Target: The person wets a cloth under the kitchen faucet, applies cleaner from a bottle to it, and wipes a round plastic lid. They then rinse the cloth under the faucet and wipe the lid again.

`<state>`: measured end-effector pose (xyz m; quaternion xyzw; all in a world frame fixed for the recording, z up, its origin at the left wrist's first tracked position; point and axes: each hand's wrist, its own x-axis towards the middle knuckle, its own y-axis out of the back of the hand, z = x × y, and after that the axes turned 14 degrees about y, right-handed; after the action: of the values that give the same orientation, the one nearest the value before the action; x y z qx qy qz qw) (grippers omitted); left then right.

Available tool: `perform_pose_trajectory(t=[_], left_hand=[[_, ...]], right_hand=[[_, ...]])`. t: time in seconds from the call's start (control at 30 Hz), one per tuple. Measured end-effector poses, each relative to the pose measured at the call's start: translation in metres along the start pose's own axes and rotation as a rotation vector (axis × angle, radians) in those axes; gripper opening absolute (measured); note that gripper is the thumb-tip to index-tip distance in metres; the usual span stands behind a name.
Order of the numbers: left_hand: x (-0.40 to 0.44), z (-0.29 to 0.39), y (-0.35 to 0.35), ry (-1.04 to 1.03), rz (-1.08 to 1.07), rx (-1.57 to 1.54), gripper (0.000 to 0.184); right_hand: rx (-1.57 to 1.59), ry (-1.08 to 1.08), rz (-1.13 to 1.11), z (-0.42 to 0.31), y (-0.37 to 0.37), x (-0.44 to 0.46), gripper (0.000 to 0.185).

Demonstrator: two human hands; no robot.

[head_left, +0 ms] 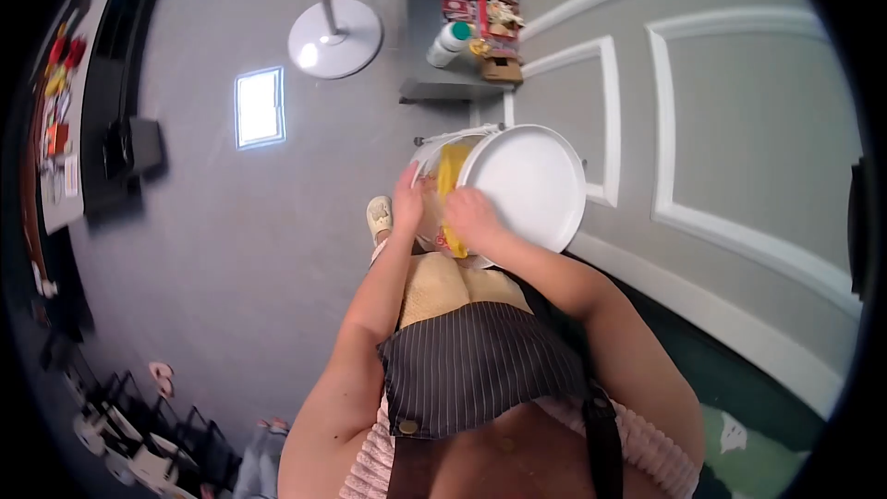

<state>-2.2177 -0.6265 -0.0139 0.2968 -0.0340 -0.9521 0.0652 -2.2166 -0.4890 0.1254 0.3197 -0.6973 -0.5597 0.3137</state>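
A round white bin point(420, 155) stands in front of my legs, with its round white lid point(534, 187) tipped open on the right. Yellow plastic bag material point(452, 166) and clear plastic with red marks point(431, 212) show at its mouth. My right hand point(469, 218) is closed on the yellow plastic, beside the lid's edge. At the left side of the opening, my left hand point(407, 200) has its fingers bent over the edge of the clear plastic. Its fingertips are partly hidden, and so is the inside of the bin.
Beyond the bin, a grey cabinet point(434, 91) holds a white bottle with a green cap point(449, 44) and small boxes point(497, 23). A fan's round white base point(334, 38) stands on the grey floor. A panelled wall point(739, 111) runs along the right; a table with items point(69, 129) is far left.
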Motion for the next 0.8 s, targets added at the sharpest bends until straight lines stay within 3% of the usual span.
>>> perform_pose_trajectory(t=[0.07, 0.17, 0.27, 0.47, 0.57, 0.6, 0.73, 0.8], left_hand=[[0.011, -0.013, 0.002, 0.022, -0.08, -0.013, 0.042], [0.011, 0.007, 0.011, 0.087, -0.147, 0.027, 0.042], [0.02, 0.014, 0.022, 0.102, -0.181, 0.132, 0.041], [-0.002, 0.064, 0.019, 0.051, -0.28, 0.321, 0.055], [-0.011, 0.077, 0.002, 0.06, -0.28, 0.363, 0.067], [-0.013, 0.076, -0.004, 0.043, -0.272, 0.339, 0.073], [-0.042, 0.085, -0.025, -0.062, -0.153, 0.67, 0.08], [-0.037, 0.079, -0.029, -0.051, -0.215, 0.67, 0.083]], right_hand=[[0.093, 0.041, -0.111, -0.022, -0.011, -0.029, 0.012], [-0.021, 0.089, 0.061, -0.043, -0.01, -0.079, 0.011], [0.019, 0.042, 0.05, -0.053, -0.008, -0.132, 0.01], [-0.151, -0.207, 0.116, -0.052, 0.015, -0.21, 0.009], [-0.241, -0.419, 0.175, -0.044, 0.021, -0.247, 0.008], [-0.184, -0.603, 0.097, -0.041, 0.022, -0.262, 0.011], [0.098, -0.957, 0.688, -0.045, 0.017, -0.284, 0.012], [0.269, -1.309, 1.041, -0.055, 0.002, -0.279, 0.022]])
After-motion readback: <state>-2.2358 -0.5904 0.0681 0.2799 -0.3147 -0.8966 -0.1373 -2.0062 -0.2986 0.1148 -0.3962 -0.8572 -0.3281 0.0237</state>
